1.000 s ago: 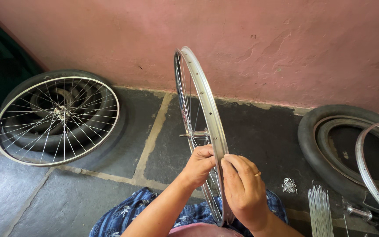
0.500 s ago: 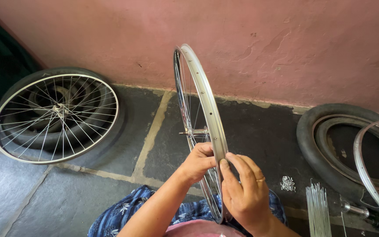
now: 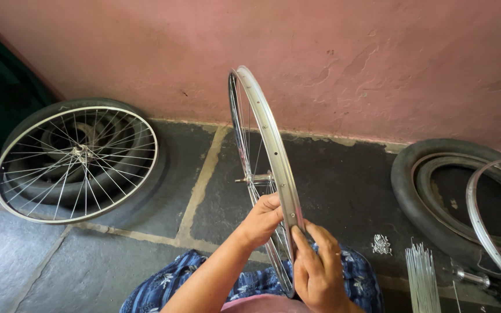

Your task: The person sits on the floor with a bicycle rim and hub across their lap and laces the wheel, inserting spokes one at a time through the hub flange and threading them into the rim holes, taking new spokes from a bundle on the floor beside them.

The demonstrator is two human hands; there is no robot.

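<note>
In the head view, a shiny silver metal bicycle wheel rim with thin wire spokes (image 3: pixel 265 174) stands upright on edge just in front of the person, its lower arc resting against a lap covered in blue flower-patterned cloth (image 3: pixel 250 284), its top reaching up before the pink plastered wall (image 3: pixel 349 58). The left hand (image 3: pixel 260 219) pinches in among the spokes on the near-left side of the rim, fingers closed on something too small to make out; the right hand (image 3: pixel 314 269) wraps the rim's lower right edge, thumb pressing on the outer band. The two hands sit close together, with the rim between them. The rim looks light and stiff, a hard smooth hoop that could slip through a loose grip, so the outer band is the sound place to hold, while the fine spokes look bendable and are best handled near their ends. The small axle hub (image 3: pixel 256 178) sits at the centre. On the grey stone floor (image 3: pixel 88 266) to the left lies a finished spoked wheel on a black tyre (image 3: pixel 76 162); to the right, a black rubber tyre (image 3: pixel 436 203), a bare rim (image 3: pixel 488 226) and a bundle of loose spokes (image 3: pixel 421 278).
</note>
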